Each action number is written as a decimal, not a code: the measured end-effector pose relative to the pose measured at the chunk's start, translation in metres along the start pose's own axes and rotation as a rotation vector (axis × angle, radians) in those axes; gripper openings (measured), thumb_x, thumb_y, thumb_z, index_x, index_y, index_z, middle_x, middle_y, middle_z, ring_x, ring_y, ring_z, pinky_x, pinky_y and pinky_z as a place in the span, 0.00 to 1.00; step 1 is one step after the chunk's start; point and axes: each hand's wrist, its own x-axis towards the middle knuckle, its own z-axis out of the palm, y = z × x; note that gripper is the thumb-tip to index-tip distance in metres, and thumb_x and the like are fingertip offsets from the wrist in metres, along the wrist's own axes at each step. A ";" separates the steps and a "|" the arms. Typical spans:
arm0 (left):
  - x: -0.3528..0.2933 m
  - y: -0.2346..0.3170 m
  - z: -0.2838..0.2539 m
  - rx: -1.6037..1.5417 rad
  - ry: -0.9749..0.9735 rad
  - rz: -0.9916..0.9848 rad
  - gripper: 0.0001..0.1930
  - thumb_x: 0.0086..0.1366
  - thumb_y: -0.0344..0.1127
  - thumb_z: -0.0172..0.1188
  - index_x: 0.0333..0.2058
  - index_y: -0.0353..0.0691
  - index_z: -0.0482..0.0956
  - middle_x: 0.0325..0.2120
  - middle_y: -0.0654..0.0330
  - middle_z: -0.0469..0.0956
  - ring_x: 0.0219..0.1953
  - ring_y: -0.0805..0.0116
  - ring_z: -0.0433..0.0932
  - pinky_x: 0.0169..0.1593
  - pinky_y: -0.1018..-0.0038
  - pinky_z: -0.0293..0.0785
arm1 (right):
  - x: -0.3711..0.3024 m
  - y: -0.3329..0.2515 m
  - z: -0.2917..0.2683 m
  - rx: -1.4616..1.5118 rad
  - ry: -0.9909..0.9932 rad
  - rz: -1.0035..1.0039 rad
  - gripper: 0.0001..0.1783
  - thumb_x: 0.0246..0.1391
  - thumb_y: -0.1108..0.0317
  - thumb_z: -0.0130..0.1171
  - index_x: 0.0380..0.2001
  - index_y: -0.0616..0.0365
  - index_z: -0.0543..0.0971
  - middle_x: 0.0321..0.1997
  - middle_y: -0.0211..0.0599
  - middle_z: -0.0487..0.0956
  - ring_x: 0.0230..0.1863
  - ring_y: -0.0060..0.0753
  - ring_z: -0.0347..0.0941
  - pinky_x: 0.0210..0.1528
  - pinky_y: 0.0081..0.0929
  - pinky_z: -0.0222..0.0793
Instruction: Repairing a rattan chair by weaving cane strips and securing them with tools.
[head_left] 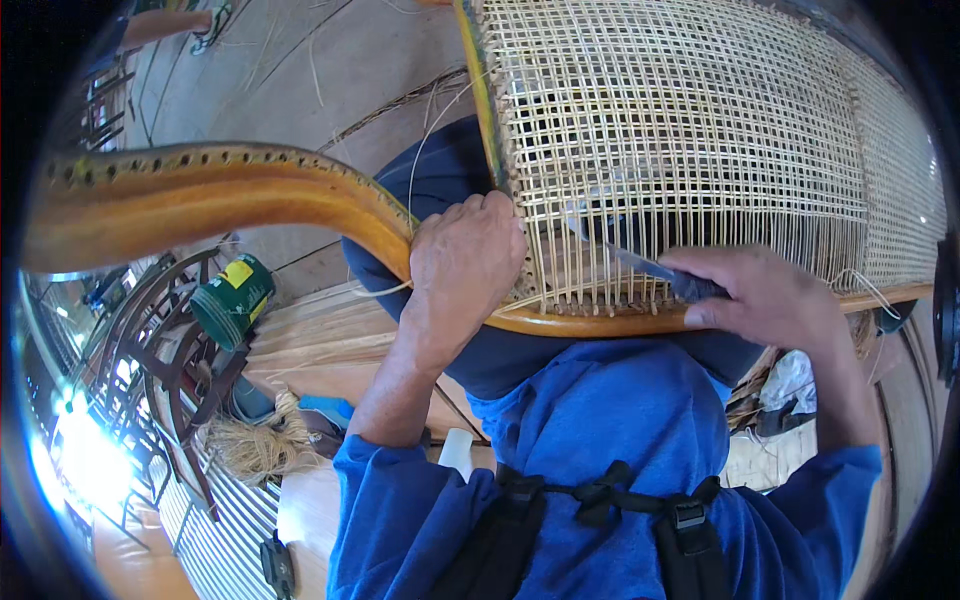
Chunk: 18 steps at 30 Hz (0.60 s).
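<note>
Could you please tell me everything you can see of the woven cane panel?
The woven cane panel is pale and straw-coloured, an open square grid of what looks like natural cane, spanning a glossy brown wooden frame. Farther off it is fully crossed; near the person, strands run to the frame without cross-strips. The left hand is at its near left corner; the right hand holds a dark-handled blade at the uncrossed strands.

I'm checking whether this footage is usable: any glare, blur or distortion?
Head view: a patch of light glares at lower left; head view: the rim is black, and the boards at far right look bent; head view: the cane weave near the left hand looks sharp, while the right hand and its dark-handled tool look slightly soft, perhaps from motion.
</note>
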 end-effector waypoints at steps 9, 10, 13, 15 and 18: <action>0.005 -0.001 0.002 0.028 0.010 0.048 0.08 0.57 0.38 0.52 0.24 0.41 0.70 0.22 0.56 0.75 0.28 0.59 0.76 0.33 0.64 0.72 | 0.059 -0.026 -0.037 -0.334 -0.278 -0.029 0.15 0.50 0.59 0.57 0.34 0.60 0.77 0.27 0.45 0.77 0.32 0.46 0.76 0.36 0.39 0.71; 0.003 -0.001 0.001 0.036 0.015 0.046 0.08 0.57 0.38 0.52 0.24 0.41 0.70 0.22 0.56 0.74 0.28 0.59 0.76 0.33 0.64 0.72 | 0.063 -0.023 -0.038 -0.492 -0.034 0.011 0.15 0.50 0.58 0.57 0.29 0.61 0.77 0.26 0.45 0.76 0.31 0.46 0.76 0.36 0.39 0.72; 0.004 0.000 -0.001 0.033 0.047 0.091 0.08 0.57 0.37 0.52 0.23 0.41 0.69 0.22 0.56 0.74 0.28 0.59 0.76 0.32 0.64 0.72 | 0.049 -0.034 -0.025 -0.370 -0.210 -0.143 0.15 0.49 0.57 0.57 0.26 0.61 0.77 0.23 0.45 0.75 0.28 0.47 0.75 0.33 0.41 0.71; 0.003 0.001 -0.004 -0.021 -0.005 0.061 0.07 0.57 0.36 0.52 0.25 0.39 0.69 0.23 0.54 0.74 0.30 0.55 0.75 0.34 0.61 0.70 | 0.059 -0.044 -0.027 -0.372 -0.507 0.094 0.17 0.51 0.56 0.54 0.31 0.61 0.76 0.26 0.45 0.75 0.31 0.47 0.74 0.35 0.39 0.69; 0.005 0.005 -0.003 -0.062 -0.044 0.032 0.08 0.58 0.36 0.52 0.26 0.37 0.69 0.25 0.51 0.74 0.32 0.50 0.74 0.36 0.58 0.68 | 0.059 -0.018 -0.035 -0.362 -0.040 -0.077 0.17 0.52 0.56 0.53 0.32 0.61 0.76 0.27 0.45 0.76 0.30 0.46 0.74 0.35 0.40 0.68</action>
